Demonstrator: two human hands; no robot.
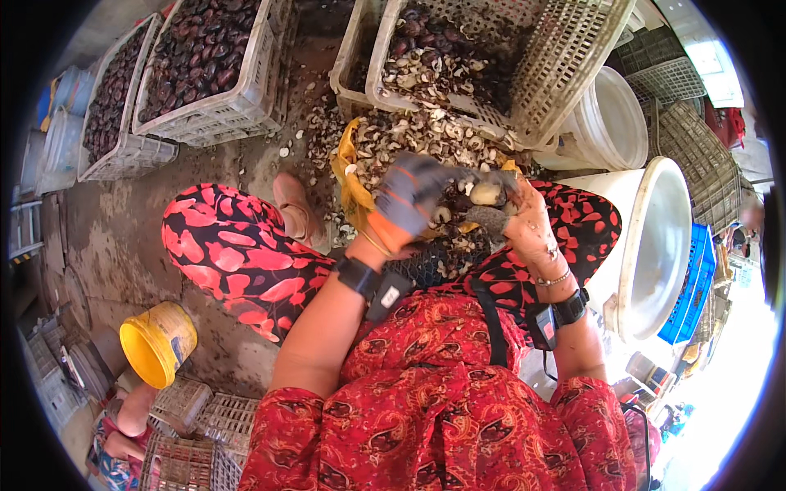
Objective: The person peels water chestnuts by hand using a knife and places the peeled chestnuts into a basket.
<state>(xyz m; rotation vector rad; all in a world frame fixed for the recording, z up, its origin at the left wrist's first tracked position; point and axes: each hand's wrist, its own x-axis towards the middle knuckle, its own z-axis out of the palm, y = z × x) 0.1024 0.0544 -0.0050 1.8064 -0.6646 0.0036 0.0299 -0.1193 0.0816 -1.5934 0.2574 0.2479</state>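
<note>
My right hand (529, 227) grips a pale, rounded, peeled piece (487, 194), which looks like a water chestnut. Dark grey coverings wrap its thumb and fingertips, and wet bits cling to the skin. My left hand (405, 196), in a grey work glove with an orange cuff, reaches across to the piece. Its fingers are blurred by motion; whether they hold a blade is hidden. Below both hands lies a heap of white peelings (424, 138) mixed with dark skins. A yellow plastic sack (355, 190) shows at the heap's left side, and dark mesh (417, 271) lies between my knees.
Plastic crates (206, 113) heaped with dark red-brown corms stand ahead left. Another crate (376, 80) ahead holds corms and peelings, with an empty-looking crate (568, 67) tilted against it. White buckets (635, 258) stand right. A yellow bucket (156, 344) and another person's arm (136, 411) are behind left.
</note>
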